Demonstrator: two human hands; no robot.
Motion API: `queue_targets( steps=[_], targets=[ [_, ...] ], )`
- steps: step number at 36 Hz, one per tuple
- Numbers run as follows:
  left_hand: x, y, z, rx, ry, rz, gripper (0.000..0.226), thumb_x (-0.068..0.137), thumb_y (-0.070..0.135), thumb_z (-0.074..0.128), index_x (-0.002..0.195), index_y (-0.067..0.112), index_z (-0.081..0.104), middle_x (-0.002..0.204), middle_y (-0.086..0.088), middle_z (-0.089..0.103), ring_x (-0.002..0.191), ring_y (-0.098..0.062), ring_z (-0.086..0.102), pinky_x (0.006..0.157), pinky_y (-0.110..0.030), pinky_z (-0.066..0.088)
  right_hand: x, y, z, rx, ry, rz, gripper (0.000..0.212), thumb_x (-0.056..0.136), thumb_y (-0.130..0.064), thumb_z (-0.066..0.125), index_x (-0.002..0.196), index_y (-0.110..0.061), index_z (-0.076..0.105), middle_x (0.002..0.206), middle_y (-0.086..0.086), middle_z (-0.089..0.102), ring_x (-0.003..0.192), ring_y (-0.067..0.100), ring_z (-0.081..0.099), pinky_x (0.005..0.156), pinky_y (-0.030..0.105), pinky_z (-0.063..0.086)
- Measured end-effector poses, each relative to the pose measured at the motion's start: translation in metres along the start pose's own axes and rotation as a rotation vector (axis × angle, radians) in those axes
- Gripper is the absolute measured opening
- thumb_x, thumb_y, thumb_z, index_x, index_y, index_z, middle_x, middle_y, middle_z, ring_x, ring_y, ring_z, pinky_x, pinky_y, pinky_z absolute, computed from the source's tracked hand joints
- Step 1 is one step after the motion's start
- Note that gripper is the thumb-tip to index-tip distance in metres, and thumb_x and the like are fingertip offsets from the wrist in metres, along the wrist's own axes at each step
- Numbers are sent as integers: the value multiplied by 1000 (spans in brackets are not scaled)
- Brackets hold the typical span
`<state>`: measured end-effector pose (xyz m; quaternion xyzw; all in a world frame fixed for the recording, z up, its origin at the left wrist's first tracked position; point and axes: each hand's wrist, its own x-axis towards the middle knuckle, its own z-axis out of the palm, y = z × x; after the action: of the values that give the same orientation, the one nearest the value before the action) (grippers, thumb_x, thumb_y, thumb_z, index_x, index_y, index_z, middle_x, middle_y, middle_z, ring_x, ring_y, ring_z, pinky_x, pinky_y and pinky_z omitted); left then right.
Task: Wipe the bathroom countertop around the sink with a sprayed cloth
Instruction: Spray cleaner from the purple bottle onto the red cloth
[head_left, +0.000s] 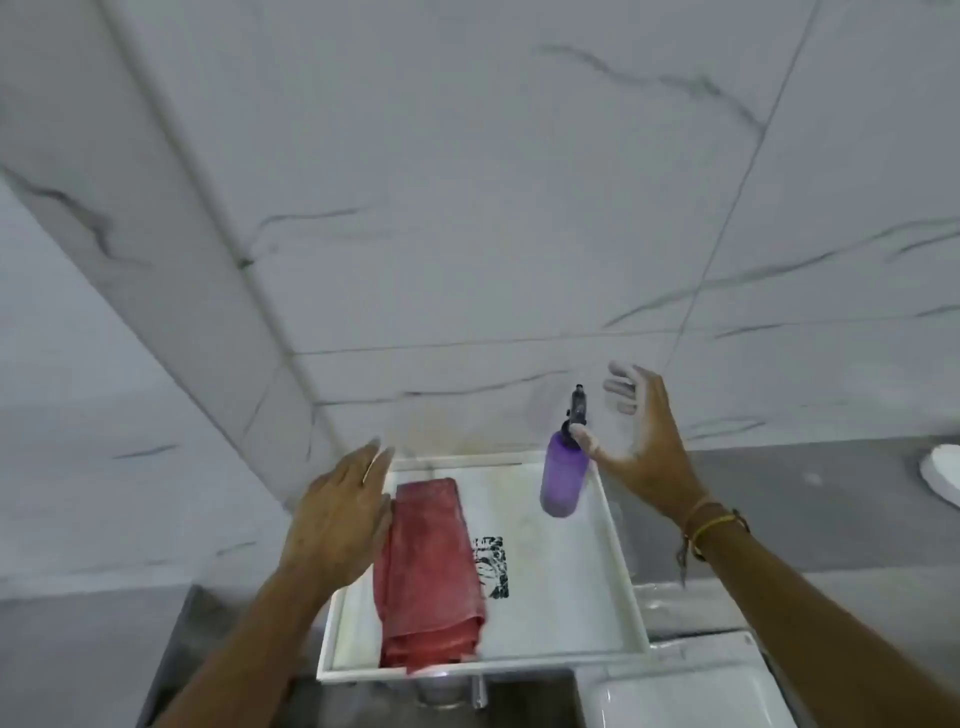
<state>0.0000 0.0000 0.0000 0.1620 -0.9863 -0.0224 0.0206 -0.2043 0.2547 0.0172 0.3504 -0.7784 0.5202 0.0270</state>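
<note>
A folded red cloth (431, 577) lies on the left half of a white tray (618, 561). A purple spray bottle (562, 480) with a black nozzle stands at the tray's far right corner. My left hand (337, 514) hovers flat over the tray's left edge, fingers together, beside the cloth. My right hand (644, 441) is spread open just right of the bottle, thumb near the bottle's neck, not closed around it.
A white sink (691, 691) shows at the bottom right, below the tray. The grey countertop (831, 499) runs right along a marble-tiled wall (467, 208). A white object (943, 473) sits at the far right edge.
</note>
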Motion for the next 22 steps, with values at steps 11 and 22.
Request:
queue_targets(
  steps=[11,22],
  targets=[
    [-39,-1,81,-220,-253,-334,68,98,44,13,152,6,1,164,-15,0,152,-25,3,124,-41,14,-1,37,61,32,132,87,61,78,-10,74,130,-7,41,120,11,51,96,23,60,92,36,53],
    [-63,-7,114,-322,-152,-321,78,90,55,-1,152,9,-10,162,-7,-16,150,-17,-10,123,-36,9,5,43,90,-22,339,107,65,69,-2,72,127,0,43,120,17,54,98,-4,51,88,6,41]
  ],
)
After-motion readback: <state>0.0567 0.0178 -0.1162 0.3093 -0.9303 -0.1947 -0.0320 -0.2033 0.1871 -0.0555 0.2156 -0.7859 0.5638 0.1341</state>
